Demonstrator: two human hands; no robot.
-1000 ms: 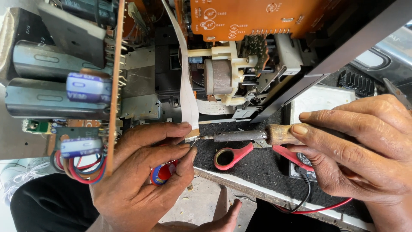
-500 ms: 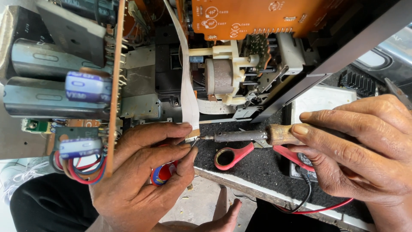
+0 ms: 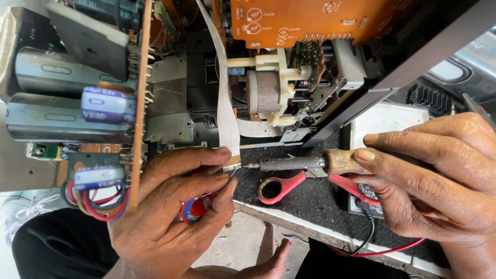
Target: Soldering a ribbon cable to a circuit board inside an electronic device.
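Orange circuit board (image 3: 310, 20), white ribbon cable (image 3: 227, 119), red-handled scissors (image 3: 281, 187)

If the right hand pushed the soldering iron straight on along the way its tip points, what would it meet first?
The right hand holds the soldering iron pointing left. Its tip is already at the end of the white ribbon cable pinched by the left hand, so it would probably press that cable end and the fingertips behind it; depth is unclear.

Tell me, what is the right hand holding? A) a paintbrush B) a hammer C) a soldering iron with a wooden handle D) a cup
C: the right hand grips a wooden handle with a metal shaft, a soldering iron, its tip meeting the end of the white ribbon cable pinched by the left hand.
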